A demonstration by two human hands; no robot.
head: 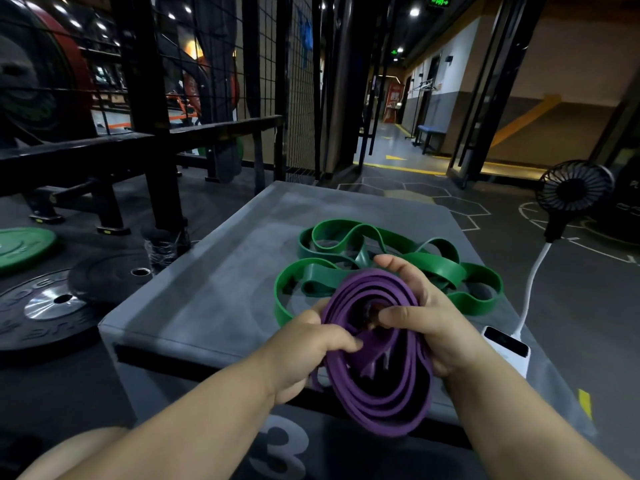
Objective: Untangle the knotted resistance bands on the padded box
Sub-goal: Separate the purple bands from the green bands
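Observation:
A purple resistance band (377, 393) is coiled in several loops and held above the near edge of the grey padded box (214, 289). My left hand (308, 344) grips the coil's left side, thumb across a strand. My right hand (422, 317) wraps the coil's upper right, fingers curled over the top and thumb pressing into the middle. Behind the hands a green resistance band (349, 268) lies in loose tangled loops on the box top, partly hidden by my right hand.
A white power bank (507, 348) sits at the box's right edge, cabled to a small black fan (573, 188) on the floor. Weight plates (52, 303) and a green plate (24, 244) lie at the left, beside a black rack (152, 133).

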